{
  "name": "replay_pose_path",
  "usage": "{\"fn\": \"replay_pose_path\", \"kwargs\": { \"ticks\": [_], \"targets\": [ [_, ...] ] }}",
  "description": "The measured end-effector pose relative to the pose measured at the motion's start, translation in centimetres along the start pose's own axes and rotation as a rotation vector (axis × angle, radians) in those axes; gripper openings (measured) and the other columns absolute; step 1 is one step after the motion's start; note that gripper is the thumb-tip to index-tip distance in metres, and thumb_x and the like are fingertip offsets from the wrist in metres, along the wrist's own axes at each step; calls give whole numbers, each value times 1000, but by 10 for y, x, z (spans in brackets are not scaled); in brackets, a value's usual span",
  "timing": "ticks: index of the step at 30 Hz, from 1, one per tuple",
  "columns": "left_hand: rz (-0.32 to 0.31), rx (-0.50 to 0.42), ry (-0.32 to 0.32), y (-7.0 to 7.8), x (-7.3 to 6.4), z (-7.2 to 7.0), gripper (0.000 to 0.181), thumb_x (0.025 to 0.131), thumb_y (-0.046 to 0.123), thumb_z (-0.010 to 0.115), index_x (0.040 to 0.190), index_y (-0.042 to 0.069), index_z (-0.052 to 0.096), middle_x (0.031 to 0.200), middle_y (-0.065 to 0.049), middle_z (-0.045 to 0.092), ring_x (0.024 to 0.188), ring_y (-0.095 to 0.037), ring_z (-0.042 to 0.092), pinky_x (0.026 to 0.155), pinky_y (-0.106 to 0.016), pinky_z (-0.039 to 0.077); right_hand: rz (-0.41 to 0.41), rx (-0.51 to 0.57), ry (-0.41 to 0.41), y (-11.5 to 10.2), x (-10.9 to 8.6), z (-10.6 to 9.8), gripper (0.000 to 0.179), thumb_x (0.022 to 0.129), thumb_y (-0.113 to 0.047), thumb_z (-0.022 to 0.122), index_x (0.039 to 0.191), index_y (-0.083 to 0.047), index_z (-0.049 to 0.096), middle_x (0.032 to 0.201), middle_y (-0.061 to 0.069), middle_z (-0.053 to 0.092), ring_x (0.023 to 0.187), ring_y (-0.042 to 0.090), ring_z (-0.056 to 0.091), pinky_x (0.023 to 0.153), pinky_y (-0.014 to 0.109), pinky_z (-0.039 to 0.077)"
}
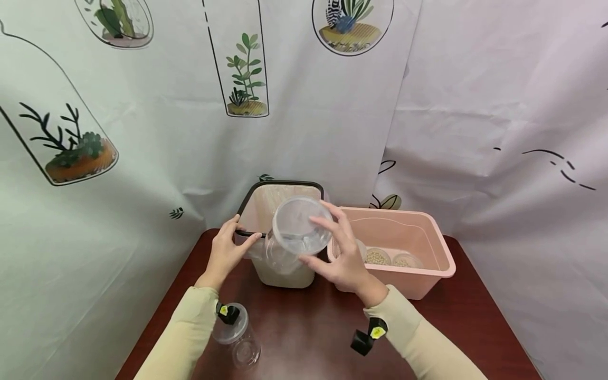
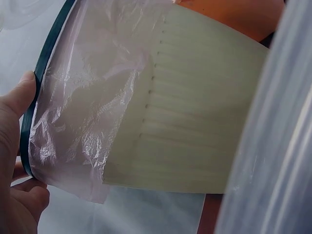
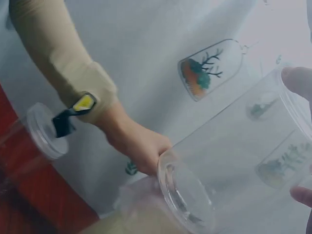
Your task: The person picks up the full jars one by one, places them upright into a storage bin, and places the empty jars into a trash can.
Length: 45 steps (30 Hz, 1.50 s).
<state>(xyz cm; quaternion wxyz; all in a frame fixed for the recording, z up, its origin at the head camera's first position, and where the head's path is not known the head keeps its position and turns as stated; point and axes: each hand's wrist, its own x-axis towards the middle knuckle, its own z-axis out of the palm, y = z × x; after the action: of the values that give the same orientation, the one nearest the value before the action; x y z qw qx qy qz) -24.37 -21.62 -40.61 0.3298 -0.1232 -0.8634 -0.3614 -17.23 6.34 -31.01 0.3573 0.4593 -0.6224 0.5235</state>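
My left hand (image 1: 223,257) grips the dark rim of a beige trash bin (image 1: 286,272), thumb on one side and fingers on the other. A thin, pinkish plastic bag (image 2: 92,97) lines the bin and folds down over its outside. In my right hand (image 1: 343,261) is a large clear plastic jar (image 1: 280,253), held near its wide end with thumb and fingers spread round it. The jar is tilted in front of the bin's mouth, its base (image 3: 187,197) toward my left hand. Nothing shows inside the jar.
A pink tub (image 1: 404,282) stands right of the bin, with several round containers of pale beans (image 1: 377,257) inside. Another clear jar (image 1: 246,351) with a lid stands beside my left forearm on the dark red table (image 1: 304,338). A printed cloth (image 1: 166,132) hangs behind.
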Motion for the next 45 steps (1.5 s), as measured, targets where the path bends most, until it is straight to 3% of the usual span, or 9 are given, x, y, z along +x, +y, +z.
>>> {"fn": "replay_pose_path", "kwargs": {
  "ticks": [7, 14, 17, 21, 28, 34, 41, 45],
  "targets": [
    [-3, 14, -9, -2, 1, -1, 38, 73, 31, 80, 87, 4, 57, 131, -22, 49, 114, -37, 49, 78, -45, 42, 48, 4, 90, 14, 15, -6, 62, 81, -35, 72, 112, 14, 50, 127, 41, 34, 116, 51, 36, 95, 32, 39],
    [-34, 25, -29, -2, 1, -3, 38, 73, 35, 79, 87, 8, 57, 132, -19, 49, 109, -33, 52, 75, -40, 41, 162, 71, 146, 38, 21, -2, 55, 71, 11, 72, 119, 15, 46, 133, 38, 27, 124, 44, 32, 96, 37, 41],
    [-37, 27, -38, -2, 1, -2, 38, 73, 36, 79, 87, 8, 56, 133, -19, 49, 100, -30, 53, 72, -38, 41, 201, 43, 172, 43, 23, 0, 57, 68, 18, 71, 119, 15, 46, 134, 36, 27, 126, 42, 31, 96, 41, 40],
    [-26, 33, -31, -2, 2, -1, 38, 72, 34, 80, 86, 8, 57, 132, -19, 50, 92, -28, 53, 70, -37, 40, 244, 6, 176, 49, 25, 6, 56, 69, 16, 72, 119, 13, 48, 135, 33, 28, 126, 42, 32, 95, 46, 39],
    [-15, 25, -25, -3, 2, -2, 37, 72, 33, 80, 86, 8, 57, 130, -19, 51, 107, -32, 54, 72, -38, 42, 274, -51, 150, 77, 18, 21, 57, 70, 5, 77, 121, 6, 51, 137, 29, 30, 124, 39, 36, 89, 51, 42],
    [-32, 26, -31, -3, 2, -4, 37, 72, 34, 80, 86, 8, 58, 131, -18, 51, 111, -32, 51, 75, -39, 42, 332, -176, 53, 113, 3, 32, 60, 72, -16, 81, 125, -10, 54, 140, 18, 32, 126, 28, 35, 92, 44, 40],
    [-32, 34, -34, -3, 3, -4, 38, 72, 35, 80, 86, 7, 58, 131, -19, 51, 99, -30, 54, 71, -38, 41, 353, -242, -33, 126, -4, 40, 58, 72, -24, 81, 123, -12, 55, 136, 18, 35, 125, 28, 35, 95, 46, 37],
    [-34, 35, -33, -3, 3, -3, 38, 72, 35, 80, 85, 8, 57, 130, -18, 51, 101, -30, 54, 71, -38, 41, 357, -284, -65, 131, -7, 43, 58, 72, -27, 81, 122, -11, 56, 136, 20, 36, 124, 31, 35, 95, 50, 35]
  ]
}}
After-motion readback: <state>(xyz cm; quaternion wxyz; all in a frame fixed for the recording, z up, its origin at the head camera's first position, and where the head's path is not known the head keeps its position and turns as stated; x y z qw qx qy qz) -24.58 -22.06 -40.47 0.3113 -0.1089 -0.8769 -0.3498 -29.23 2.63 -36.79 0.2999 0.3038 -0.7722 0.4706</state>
